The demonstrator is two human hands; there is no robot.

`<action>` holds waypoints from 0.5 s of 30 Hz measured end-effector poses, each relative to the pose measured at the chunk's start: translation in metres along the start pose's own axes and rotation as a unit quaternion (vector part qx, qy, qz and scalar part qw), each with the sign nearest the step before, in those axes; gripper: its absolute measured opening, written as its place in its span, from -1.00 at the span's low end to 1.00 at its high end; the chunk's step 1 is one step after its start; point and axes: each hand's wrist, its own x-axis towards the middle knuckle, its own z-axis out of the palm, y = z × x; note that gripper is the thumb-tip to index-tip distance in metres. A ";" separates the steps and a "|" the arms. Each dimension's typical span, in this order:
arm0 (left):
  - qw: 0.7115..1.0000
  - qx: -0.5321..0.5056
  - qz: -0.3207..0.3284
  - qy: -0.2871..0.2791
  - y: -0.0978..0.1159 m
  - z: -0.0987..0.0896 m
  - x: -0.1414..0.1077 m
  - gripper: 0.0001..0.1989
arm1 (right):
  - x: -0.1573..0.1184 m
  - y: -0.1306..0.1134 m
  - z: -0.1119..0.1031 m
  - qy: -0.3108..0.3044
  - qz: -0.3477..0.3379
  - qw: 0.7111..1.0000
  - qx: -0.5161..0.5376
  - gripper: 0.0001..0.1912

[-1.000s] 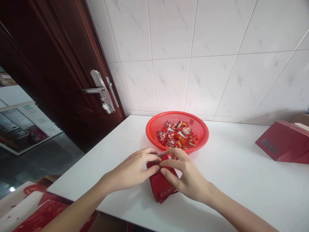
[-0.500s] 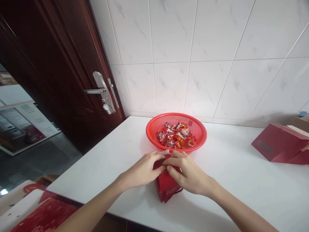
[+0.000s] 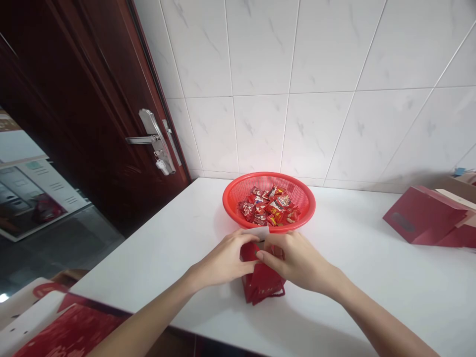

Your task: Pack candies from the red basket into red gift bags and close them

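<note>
A small red paper box (image 3: 265,283) with a red cord handle stands on the white table, its top flaps raised. On its left side my left hand (image 3: 230,256) grips the upper edge between thumb and fingers. My right hand (image 3: 293,259) is closed at the right of the box's top, thumb against a flap; its fingertips are partly hidden. Just behind the hands sits a red mesh basket (image 3: 231,198) holding several wrapped candies (image 3: 273,205).
Folded red boxes (image 3: 424,215) lie at the right of the white table (image 3: 178,233), near a brown carton (image 3: 461,185). A tiled wall (image 3: 260,129) rises behind. At left are a dark red door (image 3: 100,124) and red and white packaging (image 3: 70,327) below the table edge.
The box's flaps have been spread wider, and a pale flap now shows more at the back. Both hands have shifted slightly on the box. The whole view has moved slightly.
</note>
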 end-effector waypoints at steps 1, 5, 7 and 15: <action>1.000 0.002 -0.006 0.006 -0.001 0.000 0.000 -0.59 | -0.001 0.000 -0.003 -0.007 0.007 1.000 0.003 -0.75; 1.000 0.005 -0.023 0.010 -0.004 0.002 -0.002 -0.53 | -0.009 0.001 -0.014 -0.033 0.028 0.999 0.008 -0.80; 1.000 0.002 -0.031 0.006 -0.005 0.000 -0.004 -0.50 | -0.014 0.003 -0.019 -0.044 0.034 0.998 -0.002 -0.84; 0.987 -0.122 -0.085 -0.061 -0.011 -0.020 -0.009 -0.28 | -0.025 0.007 -0.022 -0.108 0.056 0.990 -0.068 -0.67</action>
